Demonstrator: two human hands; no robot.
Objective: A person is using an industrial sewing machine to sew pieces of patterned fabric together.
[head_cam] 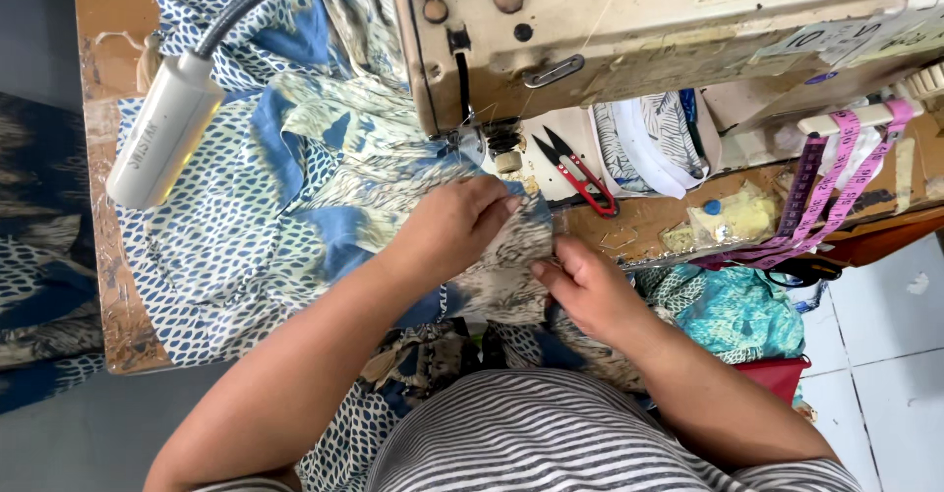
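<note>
A sewing workshop: industrial sewing machine (629, 30), thread snips (580, 173), pink tape measure (831, 182), worn wooden table (113, 286).

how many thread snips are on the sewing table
1. The red-handled thread snips lie on the sewing machine bed, right of the needle and beyond the right hand. More could be hidden under the patterned fabric.

Single head view, steeply downward, close above worktable (108, 256)

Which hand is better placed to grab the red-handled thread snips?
Probably the right hand: the red-handled thread snips lie on its side of the needle, while the left hand presses the patterned blue fabric.
</note>
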